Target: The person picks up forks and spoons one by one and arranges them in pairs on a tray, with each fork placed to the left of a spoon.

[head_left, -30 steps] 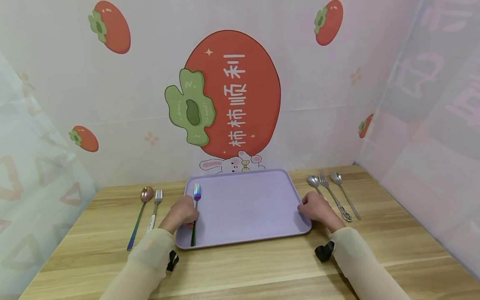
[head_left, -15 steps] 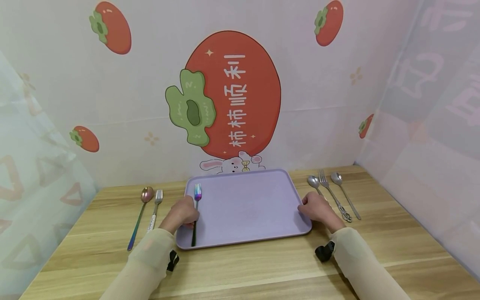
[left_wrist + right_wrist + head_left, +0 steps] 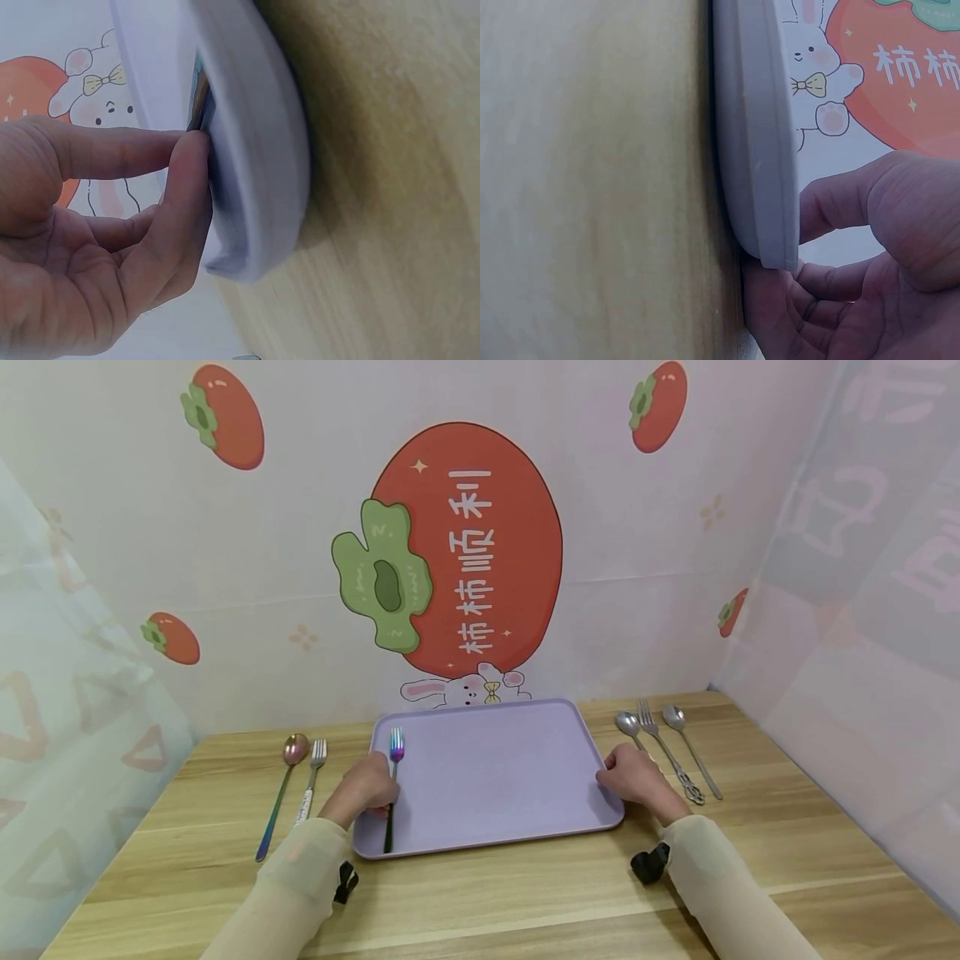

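A lilac rectangular tray [image 3: 487, 777] lies on the wooden table near the back wall. Along its left side rests a fork [image 3: 397, 745] with iridescent tines and a dark handle end. My left hand [image 3: 367, 782] pinches this fork's handle between thumb and finger, just inside the tray's left rim. The left wrist view has the fork [image 3: 199, 94] partly hidden behind the rim [image 3: 259, 127]. At the opposite side, my right hand [image 3: 633, 774] holds the tray's right edge. In the right wrist view, the thumb is at the rim [image 3: 757, 142] and a finger reaches beneath it.
Left of the tray lie an iridescent spoon [image 3: 281, 797] and a fork with a patterned white handle [image 3: 310, 781]. On the right are a silver spoon [image 3: 627, 723], an ornate-handled fork [image 3: 667, 752] and another spoon [image 3: 693, 752]. A printed cloth wall [image 3: 637, 635] borders the table's back.
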Tool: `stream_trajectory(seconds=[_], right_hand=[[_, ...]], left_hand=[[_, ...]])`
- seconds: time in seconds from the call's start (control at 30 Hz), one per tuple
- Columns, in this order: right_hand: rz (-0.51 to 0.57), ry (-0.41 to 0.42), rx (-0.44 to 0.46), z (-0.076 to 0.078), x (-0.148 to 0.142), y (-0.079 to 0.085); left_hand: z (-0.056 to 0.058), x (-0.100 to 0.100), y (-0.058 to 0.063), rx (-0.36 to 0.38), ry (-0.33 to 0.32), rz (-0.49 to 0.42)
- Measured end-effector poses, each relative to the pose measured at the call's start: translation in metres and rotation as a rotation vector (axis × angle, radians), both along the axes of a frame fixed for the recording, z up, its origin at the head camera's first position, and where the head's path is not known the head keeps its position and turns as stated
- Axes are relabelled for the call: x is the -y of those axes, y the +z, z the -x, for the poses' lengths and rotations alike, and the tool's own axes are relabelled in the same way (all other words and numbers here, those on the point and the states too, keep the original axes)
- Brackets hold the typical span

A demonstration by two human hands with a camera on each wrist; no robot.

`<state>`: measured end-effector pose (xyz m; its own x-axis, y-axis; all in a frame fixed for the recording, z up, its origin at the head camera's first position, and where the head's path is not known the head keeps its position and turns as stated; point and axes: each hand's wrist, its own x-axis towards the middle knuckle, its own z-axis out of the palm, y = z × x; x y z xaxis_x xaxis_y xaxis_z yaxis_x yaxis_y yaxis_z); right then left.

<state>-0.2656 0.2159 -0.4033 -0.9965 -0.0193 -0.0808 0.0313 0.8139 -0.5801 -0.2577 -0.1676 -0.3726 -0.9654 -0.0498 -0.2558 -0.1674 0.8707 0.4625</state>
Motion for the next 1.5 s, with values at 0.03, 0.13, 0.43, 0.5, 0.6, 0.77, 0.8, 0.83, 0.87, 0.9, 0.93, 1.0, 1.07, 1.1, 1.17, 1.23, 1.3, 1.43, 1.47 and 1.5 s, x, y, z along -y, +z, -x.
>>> stream_trajectory(seconds=[0.03,0.13,0.43,0.5,0.6,0.77,0.8,0.83,0.87,0.9,0.93,1.0,1.07,1.1,1.17,1.23,1.3,1.43,1.47,1.5], right_hand=[[0.0,0.0,0.0,-0.0001,0.0,0.0001],[0.003,-0.007,0.01,0.0,0.0001,0.0003],[0.003,-0.013,0.014,0.0008,0.0002,0.0002],[0.005,-0.012,0.015,0.0009,0.0001,-0.0001],[0.004,-0.012,0.017,0.0007,0.0001,0.0001],[0.002,-0.015,0.02,0.0012,0.0003,0.0002],[0.003,-0.014,0.021,0.0011,0.0003,0.0],[0.004,-0.013,0.022,0.001,0.0002,-0.0003],[0.005,-0.012,0.022,0.0008,0.0002,-0.0005],[0.006,-0.012,0.023,0.0008,0.0002,-0.0006],[0.007,-0.01,0.024,0.0007,0.0001,-0.0009],[0.006,-0.01,0.023,0.0007,0.0,-0.0011],[0.006,-0.009,0.021,0.0008,-0.0001,-0.0013],[0.006,-0.01,0.021,0.0007,-0.0001,-0.0013],[0.005,-0.01,0.019,0.0004,0.0001,-0.0009],[0.004,-0.01,0.018,0.0,0.0002,-0.0005],[0.004,-0.009,0.016,-0.0005,0.0003,-0.0003],[0.002,-0.005,0.01,-0.001,0.0001,-0.0004],[0.0,-0.004,0.009,-0.001,0.0001,-0.0005],[-0.001,-0.003,0.009,-0.001,0.0001,-0.0005]], left_hand=[[-0.0002,-0.0004,0.0006,0.003,-0.001,0.003],[-0.001,-0.0016,0.0025,0.01,-0.001,0.013],[-0.0025,-0.0018,0.0025,-0.017,-0.006,0.028],[-0.0023,-0.0019,0.0023,-0.018,-0.003,0.031],[-0.0022,-0.0023,0.0024,-0.017,0.0,0.037],[-0.0031,-0.003,0.0028,-0.012,0.011,0.026],[-0.0032,-0.0033,0.0027,-0.012,0.015,0.022],[-0.0034,-0.0036,0.0027,-0.014,0.016,0.017],[-0.0036,-0.0038,0.0027,-0.015,0.017,0.015],[-0.0036,-0.0039,0.0025,-0.017,0.016,0.013],[-0.0035,-0.0041,0.0021,-0.02,0.014,0.012],[-0.0033,-0.0044,0.0016,-0.023,0.016,0.007],[-0.0034,-0.0047,0.0014,-0.026,0.013,0.008],[-0.003,-0.0048,0.0009,-0.027,0.011,0.007],[-0.003,-0.0049,0.0005,-0.031,0.008,0.009],[-0.0032,-0.0052,0.0005,-0.034,0.009,0.011],[-0.0029,-0.0048,-0.0005,-0.037,0.009,0.013],[-0.0026,-0.0046,-0.0012,-0.036,0.009,0.016],[-0.0025,-0.0045,-0.0015,-0.036,0.008,0.017],[-0.0026,-0.0046,-0.0012,-0.035,0.006,0.018]])
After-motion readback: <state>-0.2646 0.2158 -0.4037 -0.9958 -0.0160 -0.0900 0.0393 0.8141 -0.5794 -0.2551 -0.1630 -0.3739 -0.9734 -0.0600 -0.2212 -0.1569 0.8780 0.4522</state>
